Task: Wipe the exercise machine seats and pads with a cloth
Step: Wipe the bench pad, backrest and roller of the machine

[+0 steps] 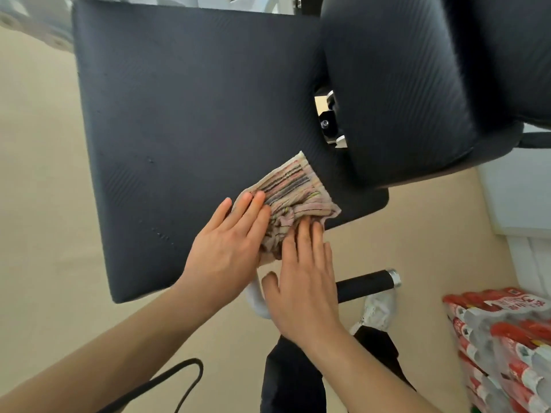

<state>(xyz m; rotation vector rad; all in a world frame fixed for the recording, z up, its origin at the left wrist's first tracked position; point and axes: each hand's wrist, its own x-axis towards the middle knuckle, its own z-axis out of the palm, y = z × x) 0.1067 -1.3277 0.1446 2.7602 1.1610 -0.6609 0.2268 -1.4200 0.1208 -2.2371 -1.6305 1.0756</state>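
A large black padded seat [179, 120] fills the middle of the head view. A thick black back pad [396, 84] rises at its right side. A striped pink and cream cloth [293, 193] lies crumpled on the seat's near right corner. My left hand [229, 248] presses flat on the cloth's left part with straight fingers. My right hand [304, 281] lies flat beside it, fingertips on the cloth's near edge. Part of the cloth is hidden under both hands.
A black handle grip with a silver cap [369, 284] sticks out below the seat, on a white frame tube [258, 299]. Shrink-wrapped packs of red-labelled bottles [501, 344] stand at the right. A black strap [170, 383] lies on the beige floor [35, 204].
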